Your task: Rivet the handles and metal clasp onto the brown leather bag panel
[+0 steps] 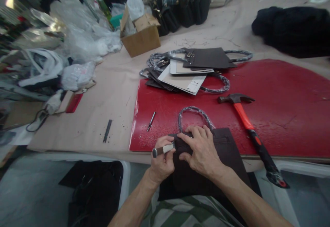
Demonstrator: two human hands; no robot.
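My left hand point(162, 160) is closed around a short hand tool point(165, 149) with a brown and white handle and a metal cap; its working tip is hidden against the panel. My right hand point(202, 149) lies with its fingers spread on a dark brown bag panel point(228, 151), close to the tool. A plastic-wrapped loop handle point(194, 109) rises from the panel's far edge. The panel rests over the near edge of a red board point(278, 110) and hangs toward my lap.
A hammer point(244, 117) with an orange and black handle lies right of the panel. A thin metal punch-like tool point(151, 121) and a dark strip point(107, 131) lie left. Behind are stacked bag panels point(208, 58), a cardboard box point(141, 40) and black bags point(185, 10).
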